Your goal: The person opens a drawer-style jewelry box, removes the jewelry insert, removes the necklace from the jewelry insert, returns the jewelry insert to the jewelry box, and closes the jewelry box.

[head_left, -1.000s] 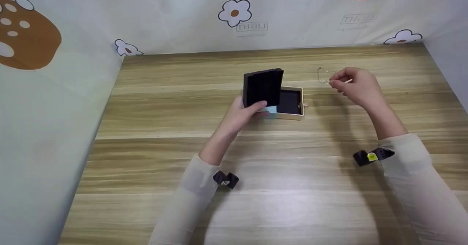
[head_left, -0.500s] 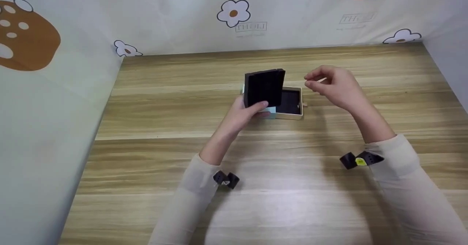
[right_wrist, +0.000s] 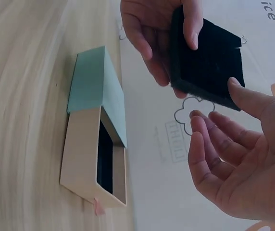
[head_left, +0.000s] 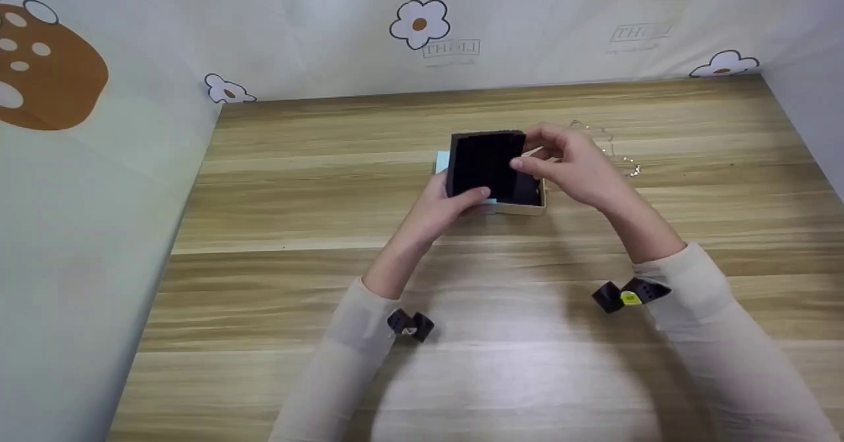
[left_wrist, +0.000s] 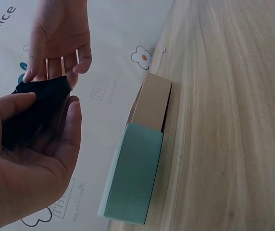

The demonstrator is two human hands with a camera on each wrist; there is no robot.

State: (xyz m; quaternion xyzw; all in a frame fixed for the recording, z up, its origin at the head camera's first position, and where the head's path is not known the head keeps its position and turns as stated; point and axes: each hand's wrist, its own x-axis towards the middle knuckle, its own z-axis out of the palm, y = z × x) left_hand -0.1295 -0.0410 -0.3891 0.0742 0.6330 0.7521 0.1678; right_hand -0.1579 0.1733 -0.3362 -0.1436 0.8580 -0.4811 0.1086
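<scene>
My left hand (head_left: 428, 211) grips a square black foam pad (head_left: 484, 165) by its lower part, thumb in front and fingers behind. The pad stands tilted above a small drawer box, whose cream drawer (right_wrist: 80, 154) is partly pulled out of a mint-green sleeve (left_wrist: 132, 173). The drawer has a black lining and a pink ribbon tab (right_wrist: 99, 207). My right hand (head_left: 577, 165) is at the pad's right edge. Its thumb touches the pad's face, while its other fingers are loosely bent, apart from the pad in the right wrist view. Some fingertips are hidden in the head view.
A thin, shiny chain (head_left: 610, 148) lies loosely on the wood-patterned table (head_left: 297, 264), behind and right of my right hand. A pale curtain (head_left: 316, 33) printed with flowers borders the table's back and sides.
My right hand has moved left from the chain to the pad, and its thumb now touches the pad. The chain lies on the table. The pad in my left hand has shifted slightly right.
</scene>
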